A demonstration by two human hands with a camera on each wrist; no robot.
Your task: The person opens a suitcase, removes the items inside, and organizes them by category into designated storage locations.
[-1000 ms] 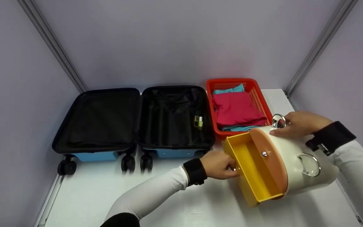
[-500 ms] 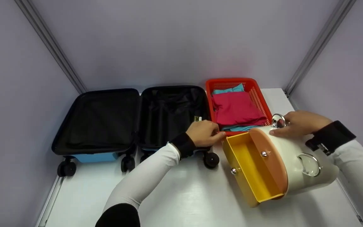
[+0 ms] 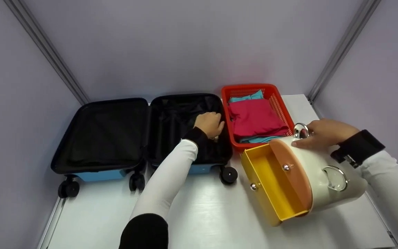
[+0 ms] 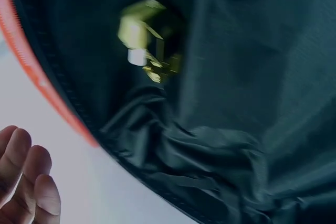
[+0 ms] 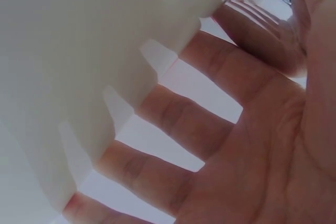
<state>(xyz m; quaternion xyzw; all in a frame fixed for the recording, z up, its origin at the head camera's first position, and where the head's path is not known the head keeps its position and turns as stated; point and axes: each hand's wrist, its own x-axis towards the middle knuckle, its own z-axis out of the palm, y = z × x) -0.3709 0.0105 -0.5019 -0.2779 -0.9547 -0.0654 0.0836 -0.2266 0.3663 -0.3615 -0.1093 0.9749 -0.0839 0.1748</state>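
Observation:
My left hand (image 3: 209, 124) is over the right half of an open black-lined suitcase (image 3: 168, 138), fingers pointing down. In the left wrist view its loose fingers (image 4: 31, 177) hold nothing. Two small yellow-green bottles (image 4: 139, 38), one with a white cap and blurred, lie on the lining; the head view mostly hides them behind the hand. My right hand (image 3: 327, 133) rests on a cream storage box (image 3: 320, 166) beside a chrome ring handle (image 3: 301, 130). Its spread fingers press their tips against the box wall (image 5: 94, 77). A yellow drawer (image 3: 261, 193) stands pulled out from the box's orange front.
Behind the storage box, a red basket (image 3: 283, 116) holds folded pink (image 3: 256, 117) and light-blue clothes (image 3: 254, 97). The suitcase's other half (image 3: 98, 135) lies open at the left. Black wheels (image 3: 228, 175) stick out over the white table (image 3: 206, 214). Grey walls enclose the back and sides.
My left hand has let go of the yellow drawer's knob and moved up and left into the suitcase, over the small bottles. The right hand stays on the storage box.

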